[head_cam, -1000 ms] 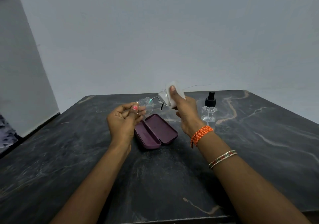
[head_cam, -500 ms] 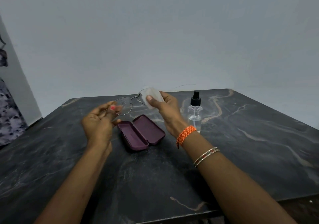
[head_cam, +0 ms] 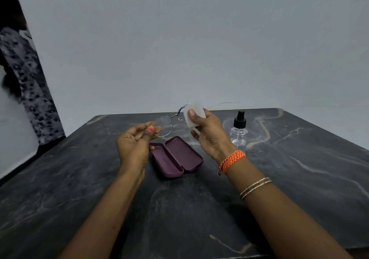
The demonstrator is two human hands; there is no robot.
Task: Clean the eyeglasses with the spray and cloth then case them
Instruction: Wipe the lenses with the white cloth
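Thin metal-framed eyeglasses [head_cam: 166,124] hang in the air above the table, their left lens speckled with droplets. My left hand [head_cam: 135,145] pinches the frame's left end. My right hand [head_cam: 208,133] presses a small white cloth [head_cam: 192,115] around the right lens, thumb on top, so that lens is mostly hidden. One temple arm sticks out to the right past the cloth. A maroon glasses case [head_cam: 175,157] lies open on the table below both hands. A clear spray bottle [head_cam: 238,129] with a black nozzle stands upright just right of my right hand.
The dark marble table [head_cam: 299,169] stretches wide on all sides, ending at a grey wall behind. A person in patterned clothing [head_cam: 26,79] stands at the far left, beyond the table's edge.
The camera view has swung about. My hands still hold the glasses above the case, and the cloth stays wrapped on the right lens.
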